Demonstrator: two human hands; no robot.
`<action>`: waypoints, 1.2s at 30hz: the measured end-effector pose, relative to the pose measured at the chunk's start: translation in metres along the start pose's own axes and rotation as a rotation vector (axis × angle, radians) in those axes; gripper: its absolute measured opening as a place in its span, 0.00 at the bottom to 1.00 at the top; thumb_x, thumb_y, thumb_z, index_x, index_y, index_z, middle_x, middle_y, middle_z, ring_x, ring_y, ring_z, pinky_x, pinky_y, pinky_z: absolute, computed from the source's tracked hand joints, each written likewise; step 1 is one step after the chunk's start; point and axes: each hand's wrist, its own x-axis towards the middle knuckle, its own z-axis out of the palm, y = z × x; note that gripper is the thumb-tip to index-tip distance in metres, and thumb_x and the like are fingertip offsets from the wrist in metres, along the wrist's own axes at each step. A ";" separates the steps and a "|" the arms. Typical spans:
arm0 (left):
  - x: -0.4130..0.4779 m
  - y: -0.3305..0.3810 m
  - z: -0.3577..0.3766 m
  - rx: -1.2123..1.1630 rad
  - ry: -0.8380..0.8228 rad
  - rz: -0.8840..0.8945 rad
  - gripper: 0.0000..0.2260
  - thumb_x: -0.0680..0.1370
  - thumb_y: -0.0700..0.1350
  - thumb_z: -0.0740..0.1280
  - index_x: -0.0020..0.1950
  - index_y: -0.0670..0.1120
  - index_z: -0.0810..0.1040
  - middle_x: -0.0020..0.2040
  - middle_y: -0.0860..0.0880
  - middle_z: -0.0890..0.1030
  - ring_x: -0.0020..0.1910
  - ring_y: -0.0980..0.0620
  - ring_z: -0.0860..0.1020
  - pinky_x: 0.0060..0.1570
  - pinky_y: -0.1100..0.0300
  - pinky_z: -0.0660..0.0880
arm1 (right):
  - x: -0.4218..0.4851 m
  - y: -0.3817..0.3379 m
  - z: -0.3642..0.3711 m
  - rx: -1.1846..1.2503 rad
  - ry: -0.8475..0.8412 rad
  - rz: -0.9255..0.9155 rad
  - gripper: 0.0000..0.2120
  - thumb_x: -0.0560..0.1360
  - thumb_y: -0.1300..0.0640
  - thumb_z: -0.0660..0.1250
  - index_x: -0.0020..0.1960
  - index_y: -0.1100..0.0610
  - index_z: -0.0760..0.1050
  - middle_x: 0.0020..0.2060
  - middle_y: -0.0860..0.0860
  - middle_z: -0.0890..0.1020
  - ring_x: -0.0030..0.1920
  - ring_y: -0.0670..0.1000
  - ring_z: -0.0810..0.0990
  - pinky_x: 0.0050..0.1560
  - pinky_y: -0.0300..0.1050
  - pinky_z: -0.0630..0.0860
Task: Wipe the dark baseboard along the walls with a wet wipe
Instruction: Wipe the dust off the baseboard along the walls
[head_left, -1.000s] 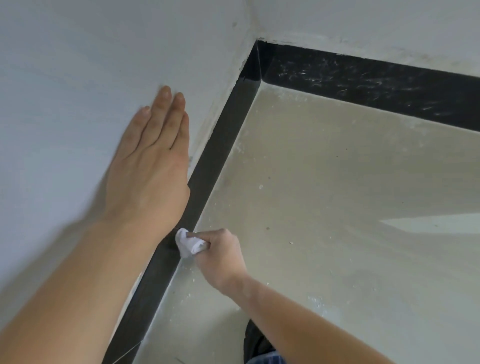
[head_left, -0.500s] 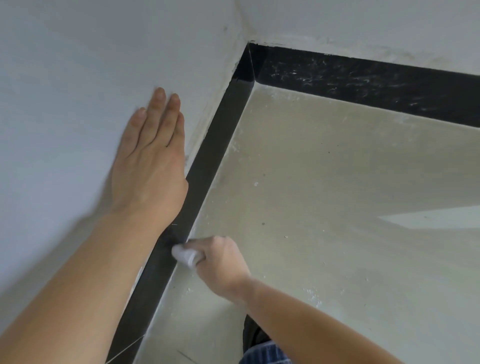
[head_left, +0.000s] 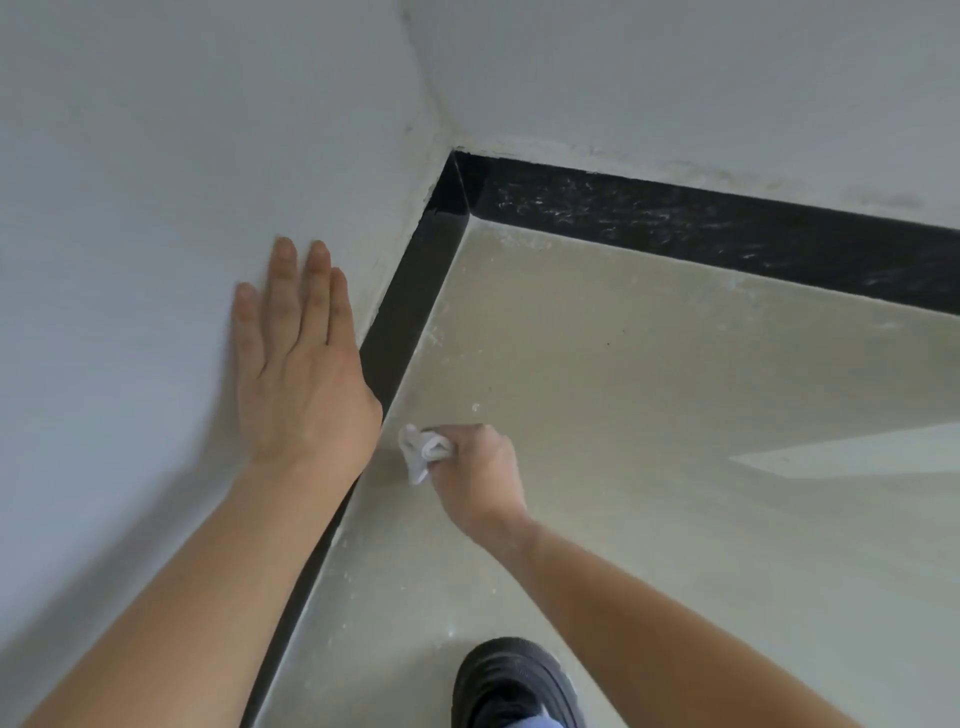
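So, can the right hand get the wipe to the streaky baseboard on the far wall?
Probably, though with a lean forward. Only bare floor lies between the right hand, gripping the wipe, and that baseboard; the left hand rests flat on the side wall, clear of the path.

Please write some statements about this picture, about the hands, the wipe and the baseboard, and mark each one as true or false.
1. The left hand lies flat on the wall, fingers straight. True.
2. The right hand holds a blue sponge. False: it grips a crumpled white wipe.
3. The baseboard along the far wall shows pale streaks. True.
4. A bucket stands on the floor. False: no bucket shows; a dark shoe is at the bottom edge.
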 end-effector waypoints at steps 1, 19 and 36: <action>0.003 0.005 0.000 -0.024 -0.018 -0.005 0.35 0.77 0.45 0.57 0.77 0.41 0.39 0.77 0.45 0.36 0.74 0.44 0.31 0.69 0.47 0.28 | 0.011 -0.001 -0.022 -0.006 0.069 -0.018 0.19 0.76 0.50 0.63 0.34 0.62 0.76 0.24 0.53 0.69 0.24 0.46 0.62 0.27 0.40 0.62; 0.117 0.208 -0.160 -0.618 0.653 0.713 0.38 0.72 0.36 0.62 0.78 0.40 0.45 0.77 0.38 0.45 0.77 0.41 0.44 0.74 0.47 0.45 | -0.086 -0.004 -0.433 -0.456 0.513 0.348 0.12 0.65 0.68 0.63 0.30 0.58 0.62 0.26 0.51 0.65 0.30 0.50 0.62 0.30 0.40 0.56; 0.118 0.284 -0.167 -0.383 0.866 0.817 0.32 0.77 0.48 0.56 0.77 0.40 0.51 0.76 0.45 0.34 0.75 0.47 0.36 0.73 0.50 0.35 | -0.117 0.194 -0.433 0.244 1.316 0.658 0.11 0.73 0.55 0.65 0.34 0.59 0.76 0.33 0.57 0.80 0.36 0.56 0.76 0.34 0.42 0.69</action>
